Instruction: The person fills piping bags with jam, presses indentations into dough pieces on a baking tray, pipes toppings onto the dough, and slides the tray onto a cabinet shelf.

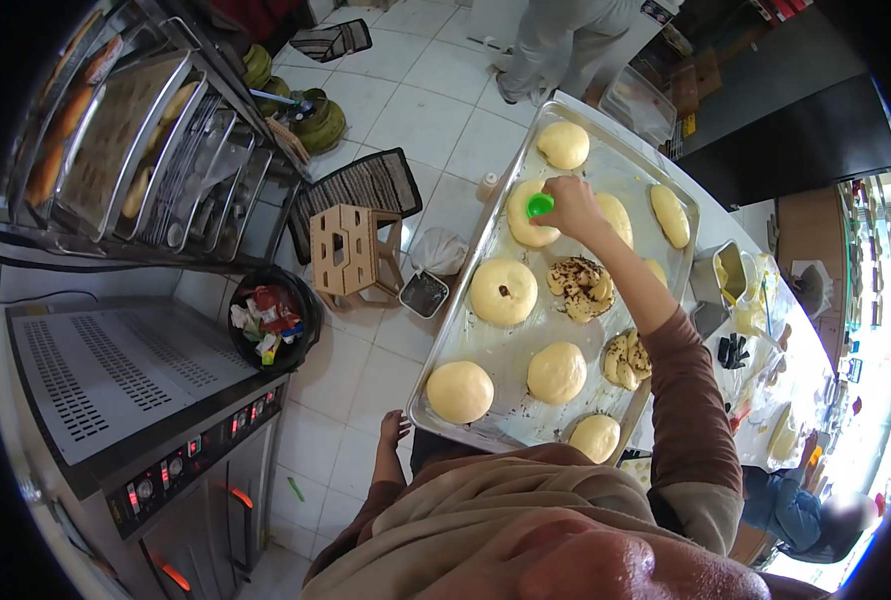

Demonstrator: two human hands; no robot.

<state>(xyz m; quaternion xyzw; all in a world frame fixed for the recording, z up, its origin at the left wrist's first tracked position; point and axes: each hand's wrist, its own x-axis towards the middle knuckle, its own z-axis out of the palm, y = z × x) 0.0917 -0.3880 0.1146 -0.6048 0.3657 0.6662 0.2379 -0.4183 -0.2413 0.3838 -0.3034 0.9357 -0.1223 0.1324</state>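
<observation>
My right hand (pixel 571 208) grips a small green object (pixel 540 206) above a pale dough round (pixel 525 228) near the upper left of the metal tray (pixel 493 436). Below it sits a dough round with a dark spot in its middle (pixel 503 292), beside a twisted piece with dark flecks (pixel 580 289). Several smooth dough pieces, such as one at the near left (pixel 459 392), lie apart on the tray. Low beside the tray's near left corner, my left hand (pixel 395 428) hangs with its fingers apart and holds nothing.
A wooden stool (pixel 345 250), a black bin of rubbish (pixel 275 318) and an oven (pixel 135 380) stand to the left, below a tray rack (pixel 115 140). A metal container (pixel 720 272) is right of the tray. One person (pixel 565 40) stands beyond; another (pixel 787 510) is at lower right.
</observation>
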